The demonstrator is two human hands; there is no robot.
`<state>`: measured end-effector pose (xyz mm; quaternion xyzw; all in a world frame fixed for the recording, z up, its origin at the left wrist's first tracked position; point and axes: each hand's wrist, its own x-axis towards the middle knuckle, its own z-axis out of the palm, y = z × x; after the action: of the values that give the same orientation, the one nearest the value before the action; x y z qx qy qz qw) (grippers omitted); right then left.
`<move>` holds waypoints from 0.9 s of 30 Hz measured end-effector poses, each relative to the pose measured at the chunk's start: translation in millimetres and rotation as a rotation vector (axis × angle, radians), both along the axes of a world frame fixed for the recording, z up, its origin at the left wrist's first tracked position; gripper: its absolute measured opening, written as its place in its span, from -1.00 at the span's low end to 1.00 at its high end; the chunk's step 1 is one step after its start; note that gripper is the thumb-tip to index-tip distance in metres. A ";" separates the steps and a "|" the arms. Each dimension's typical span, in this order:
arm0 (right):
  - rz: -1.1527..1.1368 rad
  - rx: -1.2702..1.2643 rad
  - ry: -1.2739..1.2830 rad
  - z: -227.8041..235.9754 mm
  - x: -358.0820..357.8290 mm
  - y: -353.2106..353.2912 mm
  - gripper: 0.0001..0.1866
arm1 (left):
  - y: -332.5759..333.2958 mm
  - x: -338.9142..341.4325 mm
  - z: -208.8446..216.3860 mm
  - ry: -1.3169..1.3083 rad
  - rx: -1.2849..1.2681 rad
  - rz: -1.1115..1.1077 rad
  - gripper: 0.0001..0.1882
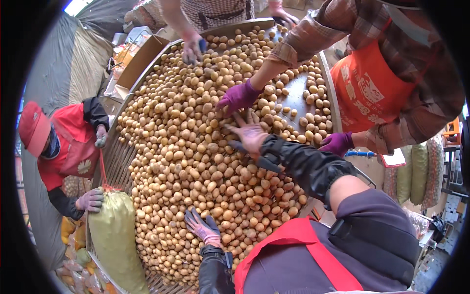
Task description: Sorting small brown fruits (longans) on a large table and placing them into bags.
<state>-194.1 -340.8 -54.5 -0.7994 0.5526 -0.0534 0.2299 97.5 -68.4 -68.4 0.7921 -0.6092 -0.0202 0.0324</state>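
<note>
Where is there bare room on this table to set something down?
Bare metal shows at upper right, with potatoes on both sides. Bare slats show at left, between the potatoes and the person in red, above the green sack. The middle is crowded: your left hand and right hand are both among potatoes.

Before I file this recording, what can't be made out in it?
In the head view:
- What lies under the left hand: its back hides it.
- What lies under the right hand: hidden likewise.
- Most of the sorting table's surface: covered by potatoes.
- What the green sack holds: its fabric hides it.
- Checked apron wearer's head: cut off by upper edge.
</note>
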 end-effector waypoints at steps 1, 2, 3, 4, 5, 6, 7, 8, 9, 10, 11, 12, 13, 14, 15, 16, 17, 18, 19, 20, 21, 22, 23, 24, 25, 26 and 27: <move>-0.056 0.018 0.050 7.3 11.9 -5.5 -0.32 | 0.1 0.4 0.8 0.004 -0.008 0.003 -0.23; -0.096 0.016 0.068 4.7 20.4 -12.8 -0.33 | 0.2 0.4 0.4 0.005 -0.008 0.004 -0.22; -0.097 0.022 0.066 2.5 17.2 -15.1 -0.33 | 1.1 0.7 -0.1 0.007 -0.010 0.005 -0.22; -0.096 0.059 0.024 0.8 11.2 -14.9 -0.30 | 1.3 2.4 -1.8 -0.016 0.006 0.000 -0.20; -0.089 0.094 -0.020 2.9 7.2 -12.8 -0.27 | 0.6 -0.2 1.4 -0.017 0.039 0.025 -0.19; -0.070 0.026 0.018 4.6 -0.4 -0.8 -0.31 | 1.7 0.9 -1.3 -0.020 0.049 0.034 -0.20; -0.092 -0.072 -0.023 3.7 -7.4 13.4 -0.33 | 7.6 3.5 -0.6 -0.026 0.039 0.051 -0.21; -0.065 -0.094 -0.010 -7.8 -23.9 21.4 -0.32 | 1.4 -1.6 0.6 -0.031 0.047 0.061 -0.19; -0.032 -0.117 -0.001 -7.0 -29.5 21.5 -0.30 | -0.7 -3.9 1.2 -0.021 0.061 0.068 -0.18; -0.085 -0.096 0.079 -6.8 -20.1 23.8 -0.29 | -1.6 -1.3 0.4 -0.023 0.024 0.044 -0.18; -0.145 -0.070 0.166 8.2 -8.5 25.6 -0.27 | 0.4 0.6 0.1 -0.020 -0.006 0.013 -0.18; -0.167 -0.153 -0.060 9.8 9.1 23.2 -0.27 | 0.7 2.2 0.0 -0.008 -0.001 0.018 -0.16; -0.055 -0.185 -0.269 9.7 29.4 21.9 -0.29 | -0.4 3.9 -0.7 0.002 0.003 0.023 -0.14; 0.053 -0.139 -0.448 1.7 56.6 16.1 -0.28 | -1.6 2.8 -1.1 0.005 0.014 0.025 -0.13; 0.161 -0.091 -0.628 -7.3 83.4 9.1 -0.28 | -3.5 1.4 0.2 0.023 0.027 0.039 -0.13; 0.213 -0.077 -0.586 -13.6 101.4 -4.4 -0.26 | -2.7 0.9 0.5 0.016 0.042 0.040 -0.15; 0.265 -0.067 -0.543 -22.6 114.6 -22.7 -0.23 | -2.8 0.4 0.2 0.007 0.053 0.040 -0.18; 0.249 -0.188 -0.433 -27.5 123.7 -40.8 -0.20 | -2.6 1.0 0.6 -0.002 0.055 0.027 -0.17; 0.262 -0.160 -0.327 -32.8 121.7 -53.7 -0.20 | -3.5 -0.1 -1.9 0.003 0.054 0.024 -0.16; 0.177 -0.138 -0.368 -31.6 117.7 -67.9 -0.20 | -3.3 -0.5 -0.8 0.006 0.074 0.041 -0.16; 0.088 -0.113 -0.405 -33.0 108.9 -77.7 -0.21 | -1.7 -1.0 1.9 0.012 0.097 0.054 -0.15; 0.073 -0.196 -0.360 -43.8 93.5 -82.6 -0.20 | 0.5 1.1 2.6 0.021 0.104 0.074 -0.14; 0.054 -0.283 -0.309 -56.2 75.7 -86.8 -0.19 | 1.3 1.8 4.7 0.029 0.094 0.057 -0.14; 0.052 -0.250 -0.162 -44.4 65.5 -85.9 -0.17 | 4.5 4.5 2.8 0.019 0.079 0.054 -0.13; -0.048 -0.259 -0.122 -50.1 67.1 -85.2 -0.11 | 6.4 7.2 -0.7 0.010 0.065 0.053 -0.12; -0.194 -0.260 -0.130 -46.1 77.2 -82.8 -0.11 | 5.5 6.4 -0.8 0.017 0.073 0.059 -0.13; -0.340 -0.254 -0.133 -39.8 93.2 -77.7 -0.12 | 1.7 1.9 3.9 0.035 0.083 0.058 -0.13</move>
<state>-101.0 -418.5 -94.3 -0.7119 0.6518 -0.2134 0.1510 99.4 -66.7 -64.5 0.8097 -0.5839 -0.0581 0.0107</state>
